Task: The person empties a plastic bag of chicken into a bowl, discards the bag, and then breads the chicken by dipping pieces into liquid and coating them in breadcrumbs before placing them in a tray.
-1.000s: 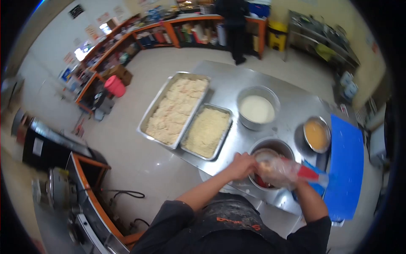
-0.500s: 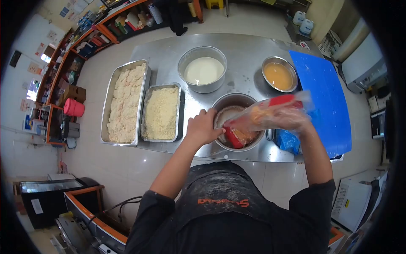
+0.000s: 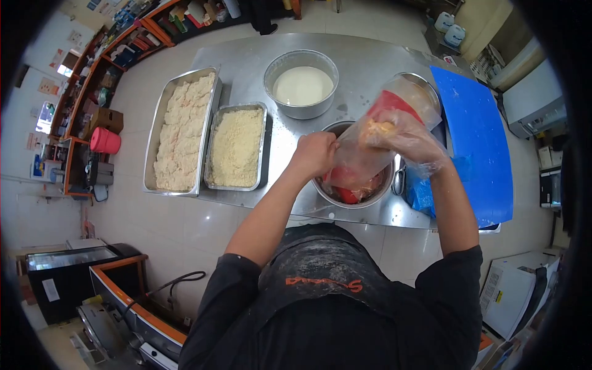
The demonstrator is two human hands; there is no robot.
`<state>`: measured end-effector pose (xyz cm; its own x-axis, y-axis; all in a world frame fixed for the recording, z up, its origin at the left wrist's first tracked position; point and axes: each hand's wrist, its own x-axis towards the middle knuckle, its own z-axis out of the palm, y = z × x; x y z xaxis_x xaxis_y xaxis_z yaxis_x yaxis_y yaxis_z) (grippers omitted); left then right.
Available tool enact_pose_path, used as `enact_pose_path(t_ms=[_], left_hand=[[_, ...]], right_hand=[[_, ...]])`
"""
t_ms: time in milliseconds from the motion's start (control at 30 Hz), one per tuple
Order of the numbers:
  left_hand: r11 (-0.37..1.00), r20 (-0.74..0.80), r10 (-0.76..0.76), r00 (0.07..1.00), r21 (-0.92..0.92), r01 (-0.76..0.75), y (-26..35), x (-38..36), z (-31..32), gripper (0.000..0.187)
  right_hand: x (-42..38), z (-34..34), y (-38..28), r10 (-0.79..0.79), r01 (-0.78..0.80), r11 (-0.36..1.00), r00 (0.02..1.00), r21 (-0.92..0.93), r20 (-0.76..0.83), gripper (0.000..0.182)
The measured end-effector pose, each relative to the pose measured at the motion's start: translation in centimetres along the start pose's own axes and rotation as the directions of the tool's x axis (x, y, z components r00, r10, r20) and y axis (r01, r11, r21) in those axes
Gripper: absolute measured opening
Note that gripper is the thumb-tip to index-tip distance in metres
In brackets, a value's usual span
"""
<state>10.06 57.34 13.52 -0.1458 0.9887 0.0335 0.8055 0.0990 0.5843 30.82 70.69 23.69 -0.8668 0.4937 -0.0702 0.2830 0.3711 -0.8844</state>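
A clear plastic bag with red print (image 3: 354,148) hangs over a round metal pot (image 3: 390,184) at the table's near edge. My left hand (image 3: 314,153) is closed on the bag's left edge, above the pot's rim. My right hand (image 3: 410,139), in a clear plastic glove, is wrapped round the bag's upper part, with yellowish-orange pieces (image 3: 377,131) showing by the fingers. The bag's lower red part reaches into the pot, where pinkish-brown contents (image 3: 370,188) show. Behind the bag, a steel bowl (image 3: 425,80) is mostly covered.
A deep tray of pale battered pieces (image 3: 182,132) and a smaller tray of crumbly flour (image 3: 234,148) stand left. A pot of white liquid (image 3: 302,86) stands behind. On the right lie a blue board (image 3: 478,148) and crumpled blue plastic (image 3: 421,196).
My left hand has left the pot's rim and closed on the bag. My right hand has tilted the bag more upright, its top now over the steel bowl.
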Motion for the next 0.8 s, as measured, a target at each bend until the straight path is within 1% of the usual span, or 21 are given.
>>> enact_pose_path(t_ms=[33, 67, 133, 167, 267, 300, 367, 400, 467, 533, 567, 600, 633, 667, 700, 733, 800], left_hand=[[0.998, 0.026, -0.040, 0.999, 0.054, 0.038, -0.7, 0.1, 0.4, 0.021], [0.991, 0.050, -0.080, 0.996, 0.109, 0.074, -1.3, 0.2, 0.9, 0.022], [0.967, 0.056, -0.203, 0.978, 0.167, 0.191, -1.4, 0.4, 1.4, 0.022], [0.948, 0.060, -0.265, 0.963, 0.196, 0.249, -1.4, 0.4, 1.7, 0.022], [0.928, 0.077, -0.314, 0.946, 0.238, 0.288, -1.2, 2.1, 2.0, 0.025], [0.930, 0.004, -0.290, 0.957, 0.238, 0.281, -0.8, 2.0, 1.7, 0.027], [0.932, -0.141, -0.241, 0.960, 0.243, 0.270, -0.2, 1.7, 1.0, 0.034], [0.942, -0.210, -0.220, 0.953, 0.206, 0.263, -0.5, 1.2, 1.0, 0.036], [0.962, -0.342, -0.180, 0.923, 0.135, 0.238, -1.5, -0.5, 0.5, 0.041], [0.965, -0.353, -0.210, 0.912, 0.075, 0.251, -2.7, -2.9, -0.1, 0.041], [0.964, -0.360, -0.228, 0.905, 0.044, 0.260, -3.3, -4.5, -0.3, 0.040], [0.963, -0.366, -0.247, 0.897, 0.012, 0.270, -4.0, -6.0, -0.5, 0.040], [0.961, -0.357, -0.260, 0.897, -0.001, 0.278, -4.5, -7.6, -0.7, 0.040], [0.957, -0.349, -0.277, 0.895, -0.015, 0.290, -5.0, -9.4, -0.7, 0.039], [0.952, -0.338, -0.295, 0.894, -0.028, 0.304, -5.4, -11.3, -0.6, 0.039], [0.932, -0.296, -0.357, 0.886, -0.045, 0.360, -5.7, -13.2, -0.5, 0.038], [0.884, -0.211, -0.467, 0.859, -0.073, 0.463, -6.1, -16.5, -0.4, 0.038]], right_hand=[[-0.3, -0.2, -1.0, 0.071, -0.066, 0.988, 0.997, 0.138, -0.028, 0.027], [-0.7, -0.6, -1.7, 0.090, -0.070, 0.978, 0.991, 0.198, -0.095, 0.025], [-1.4, -1.1, -2.6, 0.143, -0.067, 0.946, 0.964, 0.317, -0.223, 0.023], [-1.7, -0.7, -2.5, 0.126, -0.070, 0.959, 0.973, 0.275, -0.195, 0.022], [-2.2, 1.1, -1.3, 0.082, -0.068, 0.988, 0.992, 0.137, -0.098, 0.023], [-1.7, 2.5, 1.0, 0.126, -0.123, 0.977, 0.992, 0.174, -0.005, 0.025], [-0.5, 5.7, 5.1, 0.139, -0.145, 0.989, 0.969, -0.012, -0.205, 0.023], [-0.1, 6.6, 5.9, 0.129, -0.167, 0.981, 0.945, -0.103, -0.301, 0.022], [0.5, 9.4, 3.3, 0.129, -0.152, 0.987, 0.933, -0.043, -0.335, 0.027], [-0.2, 11.8, 4.6, 0.001, -0.088, 0.937, 0.969, -0.337, -0.248, 0.033], [-0.6, 14.0, 8.5, -0.092, 0.013, 0.785, 0.991, -0.619, -0.096, 0.036], [-0.8, 15.5, 10.9, -0.135, 0.143, 0.551, 0.988, -0.822, 0.082, 0.040], [-0.6, 16.0, 10.6, -0.017, 0.080, 0.600, 0.996, -0.796, 0.087, 0.054], [-0.4, 15.8, 10.4, 0.090, 0.071, 0.622, 0.983, -0.780, 0.161, 0.057], [0.1, 14.9, 8.7, 0.195, 0.058, 0.643, 0.952, -0.763, 0.237, 0.061], [0.5, 14.2, 7.9, 0.296, 0.038, 0.663, 0.904, -0.748, 0.309, 0.064], [1.6, 13.3, 8.8, 0.314, 0.122, 0.689, 0.839, -0.715, 0.445, 0.057]])
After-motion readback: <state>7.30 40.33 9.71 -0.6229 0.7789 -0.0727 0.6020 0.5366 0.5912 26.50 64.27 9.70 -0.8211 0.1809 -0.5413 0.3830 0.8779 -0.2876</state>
